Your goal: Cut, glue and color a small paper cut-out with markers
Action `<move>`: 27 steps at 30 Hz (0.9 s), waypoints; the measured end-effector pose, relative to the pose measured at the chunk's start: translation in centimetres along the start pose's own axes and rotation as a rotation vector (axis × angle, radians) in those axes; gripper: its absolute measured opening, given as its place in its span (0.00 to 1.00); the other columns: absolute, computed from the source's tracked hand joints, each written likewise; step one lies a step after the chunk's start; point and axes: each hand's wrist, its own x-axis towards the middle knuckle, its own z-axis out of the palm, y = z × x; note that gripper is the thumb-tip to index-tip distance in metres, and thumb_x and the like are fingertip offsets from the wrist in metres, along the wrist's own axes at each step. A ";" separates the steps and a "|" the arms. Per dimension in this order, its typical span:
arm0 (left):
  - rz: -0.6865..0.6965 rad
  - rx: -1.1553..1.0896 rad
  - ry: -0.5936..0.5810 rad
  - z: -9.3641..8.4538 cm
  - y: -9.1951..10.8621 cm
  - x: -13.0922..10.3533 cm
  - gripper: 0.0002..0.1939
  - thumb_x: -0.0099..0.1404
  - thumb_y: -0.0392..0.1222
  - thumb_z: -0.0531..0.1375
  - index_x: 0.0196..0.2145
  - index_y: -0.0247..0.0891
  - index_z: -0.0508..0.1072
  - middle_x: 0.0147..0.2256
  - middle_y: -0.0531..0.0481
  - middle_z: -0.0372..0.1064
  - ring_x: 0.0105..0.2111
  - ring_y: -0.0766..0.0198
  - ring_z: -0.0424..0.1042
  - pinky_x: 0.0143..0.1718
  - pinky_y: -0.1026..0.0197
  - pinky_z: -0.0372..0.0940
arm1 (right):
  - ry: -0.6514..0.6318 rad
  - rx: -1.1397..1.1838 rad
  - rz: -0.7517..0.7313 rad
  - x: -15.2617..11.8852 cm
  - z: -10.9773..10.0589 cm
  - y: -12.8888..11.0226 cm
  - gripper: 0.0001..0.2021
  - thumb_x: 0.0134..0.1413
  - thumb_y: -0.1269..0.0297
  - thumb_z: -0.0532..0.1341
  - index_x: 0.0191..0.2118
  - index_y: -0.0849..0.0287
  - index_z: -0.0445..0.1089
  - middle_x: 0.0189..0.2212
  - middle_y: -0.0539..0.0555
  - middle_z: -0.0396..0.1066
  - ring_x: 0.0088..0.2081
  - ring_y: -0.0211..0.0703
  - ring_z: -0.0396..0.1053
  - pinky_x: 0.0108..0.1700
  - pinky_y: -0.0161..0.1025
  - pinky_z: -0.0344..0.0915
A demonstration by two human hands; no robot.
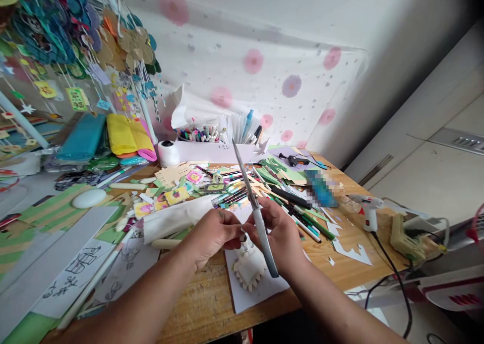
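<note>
- Currently, head view: both hands meet over the near part of the wooden table (192,308).
- Left hand (217,232): thumb and forefinger narrowed, tips together, close against the right fingertips; cannot tell what, if anything, is pinched between them.
- Right hand (280,235): fingers curled, holding scissors (260,228); blades point up and away, grey handles slant toward the wearer; thumb and forefinger bent toward the left hand's tips.
- Toothed white piece (249,267): just below the fingertips, over a white sheet (245,301) at the table's near edge; upper end partly hidden, contact with fingers uncertain.
- Beyond the hands: loose pens (307,226) among paper scraps; pen box (215,153) near the wall.
- Right side: white glue gun (371,214), upright, dark cord trailing down.
</note>
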 end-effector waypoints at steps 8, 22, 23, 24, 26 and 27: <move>0.198 0.089 -0.171 -0.4 0.7 -0.5 0.11 0.51 0.44 0.68 0.22 0.35 0.73 0.22 0.50 0.72 0.24 0.65 0.69 0.27 0.63 0.60 | -0.024 0.297 0.142 1.5 -1.4 -0.3 0.18 0.38 0.68 0.68 0.39 0.59 0.66 0.21 0.43 0.67 0.16 0.30 0.60 0.17 0.29 0.58; 0.511 0.145 -0.130 -0.2 0.5 -0.6 0.06 0.55 0.40 0.67 0.24 0.37 0.77 0.24 0.53 0.71 0.26 0.66 0.67 0.30 0.64 0.60 | -0.102 0.599 0.382 0.5 -0.5 0.2 0.26 0.34 0.56 0.73 0.39 0.63 0.67 0.15 0.44 0.66 0.13 0.30 0.59 0.16 0.26 0.53; 0.511 0.150 -0.121 -0.2 0.4 -0.6 0.06 0.56 0.40 0.67 0.24 0.37 0.77 0.24 0.52 0.71 0.26 0.66 0.68 0.30 0.64 0.60 | -0.094 0.596 0.380 0.4 -0.4 0.2 0.25 0.34 0.57 0.73 0.39 0.62 0.67 0.15 0.44 0.66 0.13 0.30 0.59 0.16 0.26 0.53; 0.510 0.153 -0.114 -0.2 0.3 -0.6 0.05 0.56 0.40 0.67 0.24 0.37 0.77 0.25 0.52 0.72 0.27 0.65 0.68 0.31 0.64 0.61 | -0.083 0.585 0.375 0.4 -0.4 0.3 0.25 0.35 0.57 0.73 0.39 0.62 0.67 0.14 0.44 0.66 0.13 0.30 0.59 0.16 0.26 0.54; 0.505 0.160 -0.108 -0.2 0.2 -0.6 0.05 0.56 0.39 0.66 0.25 0.37 0.77 0.25 0.52 0.72 0.28 0.65 0.69 0.32 0.64 0.61 | -0.064 0.550 0.364 0.3 -0.2 0.4 0.23 0.37 0.57 0.72 0.39 0.62 0.66 0.13 0.44 0.65 0.13 0.31 0.59 0.16 0.27 0.54; 0.500 0.162 -0.108 -0.2 0.2 -0.6 0.05 0.57 0.39 0.66 0.25 0.37 0.77 0.25 0.52 0.72 0.28 0.65 0.69 0.32 0.64 0.61 | -0.055 0.534 0.362 0.3 -0.1 0.4 0.22 0.37 0.57 0.71 0.38 0.62 0.66 0.12 0.44 0.65 0.13 0.31 0.59 0.16 0.27 0.54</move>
